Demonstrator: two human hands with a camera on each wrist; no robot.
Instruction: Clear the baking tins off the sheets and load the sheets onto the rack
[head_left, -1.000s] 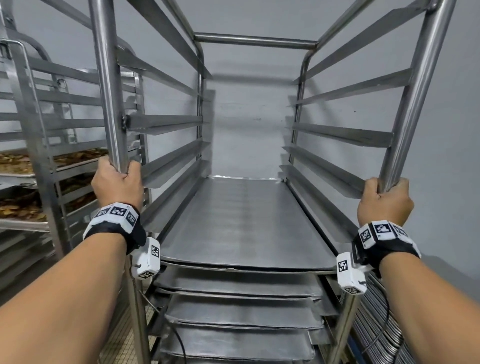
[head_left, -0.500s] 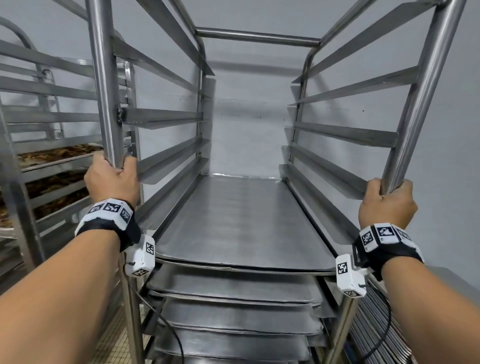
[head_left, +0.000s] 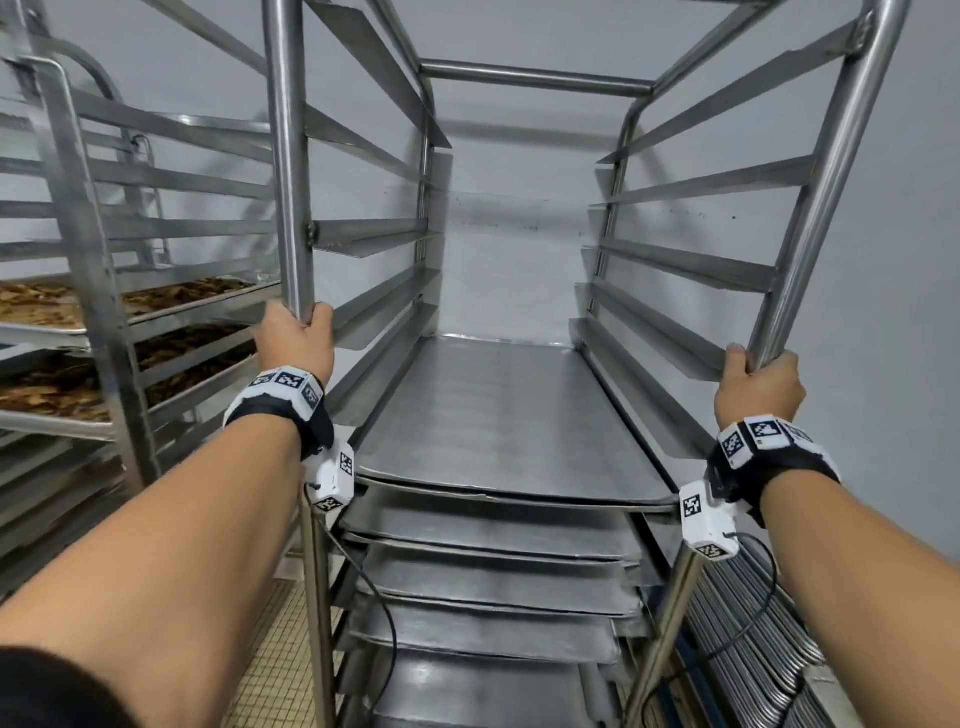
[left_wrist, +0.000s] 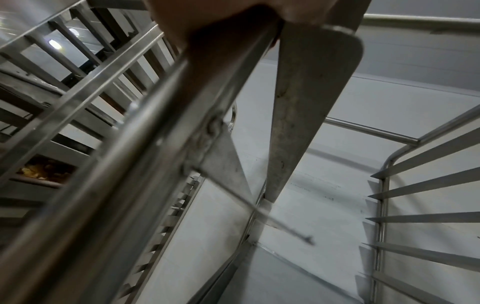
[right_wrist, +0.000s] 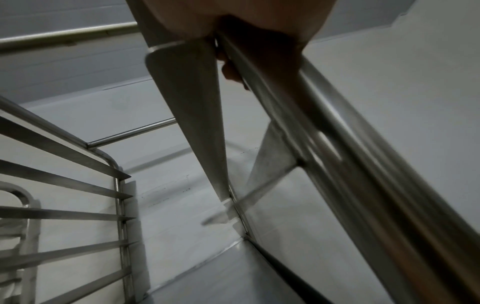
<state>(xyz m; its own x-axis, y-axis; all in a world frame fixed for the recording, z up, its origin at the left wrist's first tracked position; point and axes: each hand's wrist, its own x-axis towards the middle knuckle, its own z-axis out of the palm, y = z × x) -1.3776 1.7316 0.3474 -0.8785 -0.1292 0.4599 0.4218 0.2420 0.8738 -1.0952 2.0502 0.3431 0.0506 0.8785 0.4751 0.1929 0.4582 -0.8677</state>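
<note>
A tall steel rack (head_left: 535, 83) stands in front of me against a grey wall. Several bare baking sheets sit stacked on its lower runners, the top sheet (head_left: 509, 415) at wrist height. My left hand (head_left: 296, 338) grips the rack's near left post (head_left: 288, 156). My right hand (head_left: 758, 384) grips the near right post (head_left: 826, 182). In the left wrist view the left post (left_wrist: 145, 144) runs out from under my palm. In the right wrist view my fingers (right_wrist: 231, 70) curl round the right post (right_wrist: 337, 144). No baking tins show.
A second steel rack (head_left: 72, 218) stands close on the left, with trays of brown baked food (head_left: 47, 306) on its runners. A stack of wire grids (head_left: 748, 623) leans low on the right. The floor (head_left: 280, 654) is small beige tiles. The upper runners of my rack hold nothing.
The left-hand rack has shifted sideways against my rack across the frames, and the view now sits slightly lower. Both hands keep the same grip on the posts.
</note>
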